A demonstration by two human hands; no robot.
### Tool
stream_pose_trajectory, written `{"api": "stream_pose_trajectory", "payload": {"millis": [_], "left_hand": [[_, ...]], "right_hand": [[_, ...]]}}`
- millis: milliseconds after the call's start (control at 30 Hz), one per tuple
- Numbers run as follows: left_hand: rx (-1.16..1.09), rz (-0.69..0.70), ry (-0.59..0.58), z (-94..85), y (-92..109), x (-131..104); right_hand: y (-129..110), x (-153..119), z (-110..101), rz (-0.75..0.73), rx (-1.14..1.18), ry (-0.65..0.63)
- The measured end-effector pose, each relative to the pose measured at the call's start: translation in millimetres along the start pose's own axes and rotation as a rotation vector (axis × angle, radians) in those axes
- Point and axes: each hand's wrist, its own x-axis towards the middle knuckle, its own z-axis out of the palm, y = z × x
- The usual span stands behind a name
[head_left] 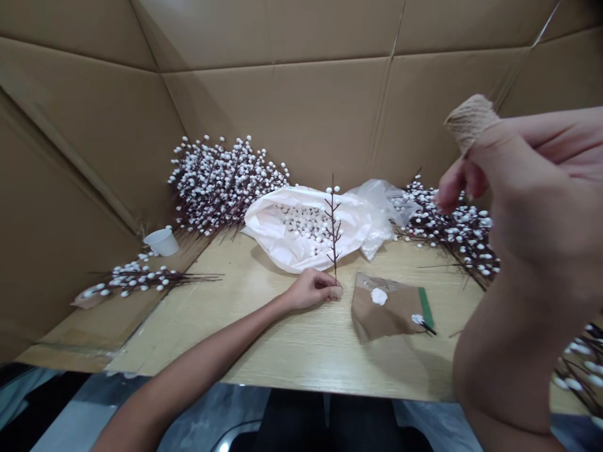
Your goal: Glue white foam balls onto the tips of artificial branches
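Note:
Between the thumb and fingers of my left hand (313,290) is the lower stem of a thin brown twig (334,242), held upright, with white berries near its top. My right hand (532,176) is raised close to the camera at the right, its thumb wrapped in tan tape and its fingers curled; whether it holds anything is hidden. Behind the twig lies an open white bag (268,220) with many white berries (306,221) inside. A cardboard piece (389,317) with a white blob (379,296) and a white-tipped dark stick (426,324) lies right of my left hand.
Bunches of white-berried twigs stand at the back left (221,182) and right (452,226). A smaller bunch (136,278) lies at the left near a white cup (161,242). Cardboard walls (282,113) surround the table (301,358). More twigs (581,367) show at the lower right.

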Motion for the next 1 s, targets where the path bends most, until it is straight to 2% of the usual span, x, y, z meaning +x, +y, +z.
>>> {"api": "stream_pose_trajectory", "payload": {"millis": [33, 100, 333, 467, 767, 1000], "left_hand": [[-0.004, -0.001, 0.001, 0.0, -0.2, 0.1], [-0.012, -0.006, 0.004, -0.1, -0.5, 0.3], [0.011, -0.007, -0.010, -1.7, -0.3, -0.2], [0.013, -0.007, -0.012, -2.2, -1.9, -0.2], [0.032, -0.009, -0.024, -2.5, 0.8, -0.7], [0.042, -0.002, -0.011, -1.9, 3.5, -1.2]], "right_hand": [[-3.2, 0.2, -0.6, 0.004, -0.004, 0.078], [-7.3, -0.1, -2.4, 0.026, -0.031, 0.152], [-12.7, 0.4, -11.2, 0.118, -0.171, -0.002], [-21.1, 4.8, -11.7, 0.169, -0.151, -0.076], [-14.2, 7.9, -8.4, 0.152, -0.140, -0.094], [-13.0, 12.0, -13.4, 0.197, -0.149, -0.200]]}}
